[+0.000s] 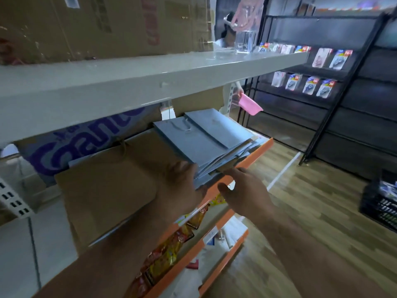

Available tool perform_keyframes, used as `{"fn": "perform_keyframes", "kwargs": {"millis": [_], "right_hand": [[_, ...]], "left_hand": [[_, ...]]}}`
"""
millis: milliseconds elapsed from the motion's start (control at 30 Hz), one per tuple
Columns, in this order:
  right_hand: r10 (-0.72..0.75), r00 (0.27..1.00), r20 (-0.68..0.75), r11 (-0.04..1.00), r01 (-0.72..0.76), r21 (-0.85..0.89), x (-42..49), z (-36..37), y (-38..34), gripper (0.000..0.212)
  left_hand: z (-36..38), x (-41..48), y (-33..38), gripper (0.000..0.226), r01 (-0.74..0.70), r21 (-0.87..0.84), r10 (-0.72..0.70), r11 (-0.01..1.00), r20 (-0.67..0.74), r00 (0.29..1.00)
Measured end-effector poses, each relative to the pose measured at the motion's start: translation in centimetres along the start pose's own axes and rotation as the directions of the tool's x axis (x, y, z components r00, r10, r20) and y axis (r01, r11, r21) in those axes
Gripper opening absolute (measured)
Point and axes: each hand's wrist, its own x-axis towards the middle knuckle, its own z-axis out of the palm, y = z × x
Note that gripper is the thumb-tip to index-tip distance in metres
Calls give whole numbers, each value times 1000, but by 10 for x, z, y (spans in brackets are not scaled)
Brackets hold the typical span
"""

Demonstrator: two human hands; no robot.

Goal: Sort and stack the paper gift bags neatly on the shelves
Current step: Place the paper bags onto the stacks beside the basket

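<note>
Now we stand with both hands at the near edge of the grey gift bags (202,145), which lie flat in a loose stack on the shelf behind the orange shelf lip (255,154). The stack's long axis runs away from us, up and to the right, and its lower sheets fan out unevenly towards the lip. Just to its left lie the brown bags (103,190), also flat.

Our left hand (182,186) rests back-up on the brown bags, and its knuckles butt against the stack's near left corner. Its fingertips are hidden there, so we cannot tell whether they grip anything. Our right hand (247,192) is spread wide with its thumb out and its fingers (238,172) nearly straight. It holds nothing and hovers over the lip beside the stack's near right corner.

So the stack lies straight ahead between our hands, the left hand touching it and the right just short of it. We judge that squaring it calls for pressing inward from both sides.
</note>
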Motion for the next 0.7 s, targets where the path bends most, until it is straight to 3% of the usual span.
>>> {"fn": "perform_keyframes", "kwargs": {"millis": [167,333,533,700], "right_hand": [[-38,999,12,999,38,-11,66,3,38,46],[-98,995,33,995,98,1,139,-1,90,51],[-148,981,128,986,157,-63,232,-2,148,77],[-113,957,267,981,150,-123,284,5,177,88]], "left_hand": [[13,51,14,64,64,4,-64,998,-48,997],[30,98,31,67,281,-42,-284,959,-96,954],[44,139,59,84,595,-104,-603,797,-74,795],[51,154,72,92,736,-69,-737,674,-122,664]]}}
